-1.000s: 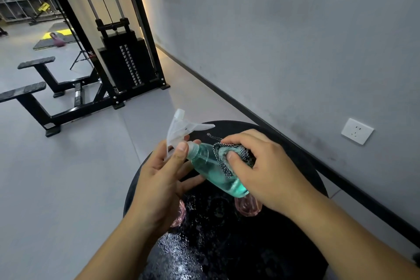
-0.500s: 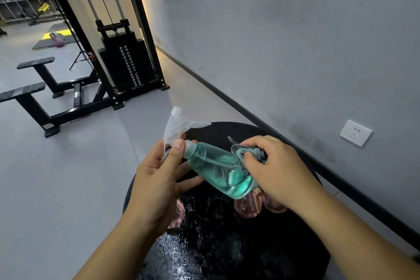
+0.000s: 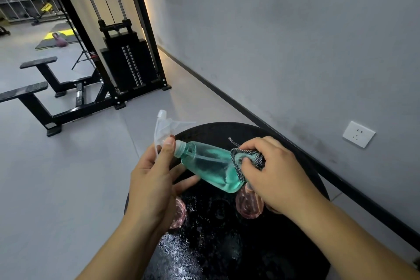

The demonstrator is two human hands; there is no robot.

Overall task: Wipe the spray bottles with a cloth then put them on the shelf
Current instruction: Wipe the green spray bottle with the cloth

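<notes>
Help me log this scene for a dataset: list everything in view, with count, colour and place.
Spray bottle: one, clear with teal liquid and a clear trigger head, held tilted above the table.
Cloth: one, dark patterned, pressed on the bottle near its base.
Pink bottles: at least two, on the table under the hands, partly hidden.
Round table: one, black, wet, near the wall.
Cable machine: one, black, back left.
Wall socket: one, white, right wall.
Kettlebell: one, purple, far left floor.
Left hand: grips the bottle's neck.
Right hand: holds the cloth.
</notes>
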